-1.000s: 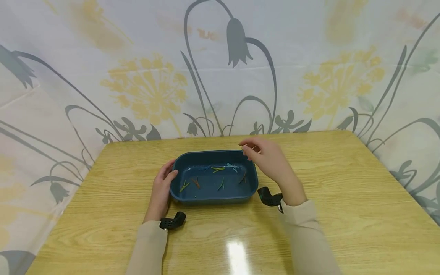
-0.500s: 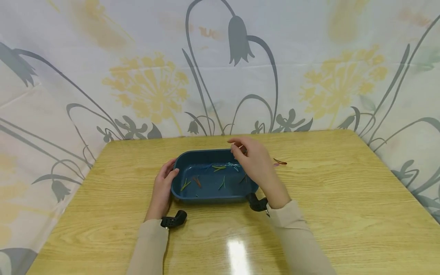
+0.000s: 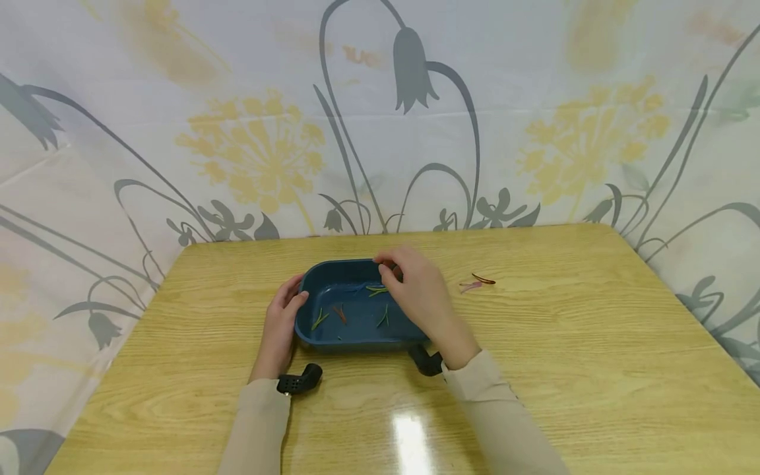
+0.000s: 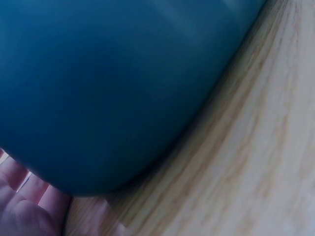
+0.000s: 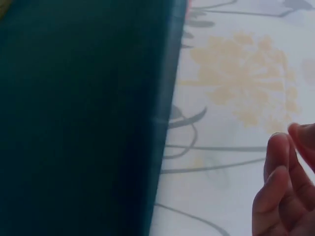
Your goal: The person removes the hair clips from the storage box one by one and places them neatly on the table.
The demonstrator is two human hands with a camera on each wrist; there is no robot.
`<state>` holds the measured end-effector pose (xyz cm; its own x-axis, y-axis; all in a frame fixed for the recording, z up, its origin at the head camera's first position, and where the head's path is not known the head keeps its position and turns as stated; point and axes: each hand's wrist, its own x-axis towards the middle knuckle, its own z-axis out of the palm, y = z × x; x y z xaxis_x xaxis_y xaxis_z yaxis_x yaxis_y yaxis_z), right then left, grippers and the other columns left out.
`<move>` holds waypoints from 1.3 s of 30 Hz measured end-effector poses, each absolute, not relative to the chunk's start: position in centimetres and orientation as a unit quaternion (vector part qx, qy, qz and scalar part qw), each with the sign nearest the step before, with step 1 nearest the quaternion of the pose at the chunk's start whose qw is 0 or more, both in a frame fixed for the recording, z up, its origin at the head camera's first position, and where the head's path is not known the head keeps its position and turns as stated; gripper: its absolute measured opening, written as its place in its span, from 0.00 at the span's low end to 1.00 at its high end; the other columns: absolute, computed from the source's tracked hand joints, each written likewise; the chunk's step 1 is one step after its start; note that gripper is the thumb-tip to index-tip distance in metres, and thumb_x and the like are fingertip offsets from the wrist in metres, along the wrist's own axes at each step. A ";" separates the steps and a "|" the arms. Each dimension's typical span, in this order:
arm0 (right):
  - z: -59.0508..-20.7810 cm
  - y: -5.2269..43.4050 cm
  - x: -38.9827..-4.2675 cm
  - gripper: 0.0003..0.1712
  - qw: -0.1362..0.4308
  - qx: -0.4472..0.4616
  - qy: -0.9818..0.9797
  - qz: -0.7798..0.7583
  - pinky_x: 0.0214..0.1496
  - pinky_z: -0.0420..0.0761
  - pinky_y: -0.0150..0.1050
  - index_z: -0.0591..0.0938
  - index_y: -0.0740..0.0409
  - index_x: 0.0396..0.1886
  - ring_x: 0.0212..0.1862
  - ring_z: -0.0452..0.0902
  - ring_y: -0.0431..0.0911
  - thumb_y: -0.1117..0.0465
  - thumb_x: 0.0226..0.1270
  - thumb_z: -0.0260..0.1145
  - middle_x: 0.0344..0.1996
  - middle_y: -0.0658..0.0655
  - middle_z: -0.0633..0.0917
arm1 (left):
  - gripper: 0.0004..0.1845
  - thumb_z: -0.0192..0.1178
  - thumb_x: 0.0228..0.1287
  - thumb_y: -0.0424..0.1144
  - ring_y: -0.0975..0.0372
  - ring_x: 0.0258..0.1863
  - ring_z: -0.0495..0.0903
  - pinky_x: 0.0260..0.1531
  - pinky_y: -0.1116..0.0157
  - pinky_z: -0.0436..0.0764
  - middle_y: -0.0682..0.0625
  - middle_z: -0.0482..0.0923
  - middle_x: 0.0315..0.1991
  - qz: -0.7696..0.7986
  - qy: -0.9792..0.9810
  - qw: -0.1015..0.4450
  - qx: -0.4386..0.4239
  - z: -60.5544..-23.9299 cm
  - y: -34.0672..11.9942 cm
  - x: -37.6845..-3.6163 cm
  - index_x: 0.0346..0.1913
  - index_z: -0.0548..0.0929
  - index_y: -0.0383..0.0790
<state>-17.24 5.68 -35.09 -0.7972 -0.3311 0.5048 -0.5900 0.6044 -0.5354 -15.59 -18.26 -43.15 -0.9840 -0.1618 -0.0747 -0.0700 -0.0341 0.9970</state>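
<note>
A dark blue tray (image 3: 356, 342) sits on the wooden table with several thin coloured strips inside, among them a green one (image 3: 318, 320) and an orange one (image 3: 340, 315). My left hand (image 3: 285, 310) grips the tray's left rim, thumb over the edge; the left wrist view shows the tray wall (image 4: 108, 88) right beside my fingers (image 4: 24, 211). My right hand (image 3: 388, 269) hovers over the tray's back middle, fingertips pinched together, seemingly on a thin pale strip. In the right wrist view the curled fingers (image 5: 280, 187) hang beside the tray (image 5: 78, 118).
Two loose strips lie on the table to the right of the tray, a pink one (image 3: 469, 286) and a dark red one (image 3: 483, 280). A flowered cloth backdrop (image 3: 380, 119) rises behind the table. Black wrist cameras (image 3: 299, 380) sit at both cuffs.
My right hand has moved left from the tray's right end to above its back middle, uncovering the two strips on the table. The left hand and tray have stayed put.
</note>
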 end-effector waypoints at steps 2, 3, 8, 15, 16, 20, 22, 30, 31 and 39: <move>-35.4 5.6 -17.3 0.09 0.164 0.251 -0.885 0.355 0.31 0.73 0.33 0.82 0.51 0.42 0.31 0.72 0.39 0.61 0.65 0.59 0.35 0.49 0.80 | 0.22 0.49 0.69 0.41 0.63 0.62 0.64 0.63 0.62 0.61 0.53 0.64 0.65 -0.714 -0.695 0.036 0.082 -43.5 -18.3 -15.7 0.65 0.66 0.48; -35.7 5.5 -17.3 0.08 0.153 0.246 -0.889 0.354 0.31 0.72 0.33 0.82 0.51 0.42 0.31 0.72 0.39 0.61 0.65 0.59 0.35 0.49 0.79 | 0.22 0.48 0.69 0.41 0.63 0.62 0.64 0.63 0.61 0.61 0.53 0.64 0.65 -0.714 -0.694 0.038 0.081 -43.6 -18.3 -15.7 0.65 0.66 0.48; -37.0 5.4 -17.8 0.08 0.102 0.218 -0.908 0.344 0.30 0.72 0.33 0.81 0.49 0.42 0.31 0.72 0.38 0.60 0.65 0.59 0.35 0.48 0.78 | 0.22 0.49 0.69 0.41 0.63 0.62 0.64 0.62 0.61 0.61 0.53 0.64 0.64 -0.714 -0.694 0.038 0.081 -43.8 -18.3 -15.9 0.65 0.66 0.47; -38.4 5.3 -18.1 0.09 0.073 0.211 -0.925 0.308 0.29 0.70 0.34 0.82 0.51 0.43 0.29 0.70 0.40 0.62 0.64 0.59 0.36 0.49 0.78 | 0.22 0.49 0.69 0.41 0.63 0.61 0.64 0.62 0.61 0.62 0.53 0.65 0.63 -0.711 -0.697 0.041 0.082 -43.8 -18.2 -16.0 0.65 0.66 0.48; -38.5 5.4 -18.2 0.09 0.070 0.211 -0.925 0.307 0.29 0.70 0.34 0.82 0.51 0.43 0.29 0.70 0.40 0.62 0.64 0.60 0.36 0.49 0.79 | 0.22 0.49 0.69 0.41 0.63 0.61 0.64 0.62 0.61 0.62 0.53 0.65 0.63 -0.710 -0.698 0.041 0.082 -43.8 -18.2 -16.0 0.65 0.66 0.48; -38.8 5.5 -18.4 0.10 0.052 0.217 -0.923 0.313 0.30 0.71 0.34 0.82 0.52 0.43 0.29 0.70 0.41 0.63 0.63 0.61 0.37 0.50 0.79 | 0.22 0.50 0.69 0.42 0.63 0.61 0.65 0.62 0.61 0.62 0.53 0.65 0.63 -0.708 -0.700 0.044 0.080 -43.8 -18.1 -16.0 0.64 0.66 0.48; -39.0 5.6 -18.5 0.10 0.044 0.221 -0.922 0.314 0.31 0.71 0.35 0.82 0.52 0.44 0.29 0.70 0.41 0.63 0.62 0.62 0.38 0.50 0.79 | 0.22 0.50 0.68 0.42 0.63 0.61 0.65 0.62 0.61 0.62 0.53 0.65 0.63 -0.709 -0.699 0.044 0.081 -43.7 -18.1 -16.0 0.64 0.66 0.48; -39.1 5.9 -18.8 0.14 -0.007 0.238 -0.925 0.296 0.41 0.74 0.40 0.80 0.54 0.49 0.41 0.75 0.47 0.64 0.63 0.61 0.45 0.54 0.79 | 0.22 0.49 0.69 0.42 0.61 0.62 0.64 0.63 0.60 0.61 0.52 0.64 0.64 -0.713 -0.695 0.032 0.089 -42.7 -18.0 -15.6 0.64 0.66 0.48; -39.1 5.9 -18.7 0.15 -0.013 0.244 -0.926 0.288 0.44 0.75 0.41 0.80 0.54 0.50 0.44 0.75 0.47 0.64 0.63 0.61 0.46 0.54 0.79 | 0.22 0.49 0.69 0.41 0.61 0.63 0.63 0.63 0.60 0.61 0.52 0.64 0.65 -0.713 -0.695 0.031 0.089 -42.5 -17.9 -15.5 0.64 0.66 0.48; -39.1 5.9 -18.4 0.17 -0.066 0.257 -0.935 0.236 0.51 0.73 0.44 0.79 0.53 0.53 0.51 0.73 0.50 0.66 0.64 0.59 0.50 0.57 0.77 | 0.22 0.48 0.69 0.39 0.61 0.63 0.62 0.63 0.61 0.60 0.51 0.63 0.65 -0.719 -0.689 0.027 0.089 -41.9 -17.8 -15.1 0.65 0.65 0.45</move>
